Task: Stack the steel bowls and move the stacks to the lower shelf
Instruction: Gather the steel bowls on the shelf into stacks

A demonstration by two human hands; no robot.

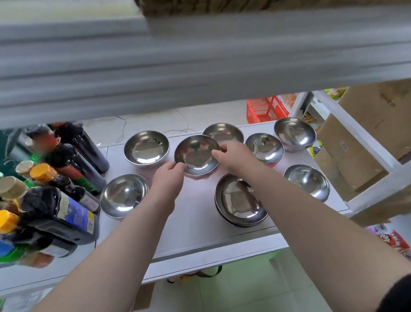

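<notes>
Several steel bowls lie open side up on a white shelf (195,228). A middle bowl (197,155) is gripped at its rim from both sides: my left hand (168,177) on its near left edge, my right hand (234,156) on its right edge. A short stack of bowls (238,201) sits in front, under my right forearm. Single bowls stand at the back left (146,147), front left (124,195), back middle (223,132), right of middle (265,147), back right (295,132) and front right (307,182).
Dark sauce bottles with yellow, tan and green caps (42,193) crowd the shelf's left end. A blurred upper shelf board (192,58) hangs overhead. Cardboard boxes (379,132) sit on a rack at right, a red basket (264,109) behind.
</notes>
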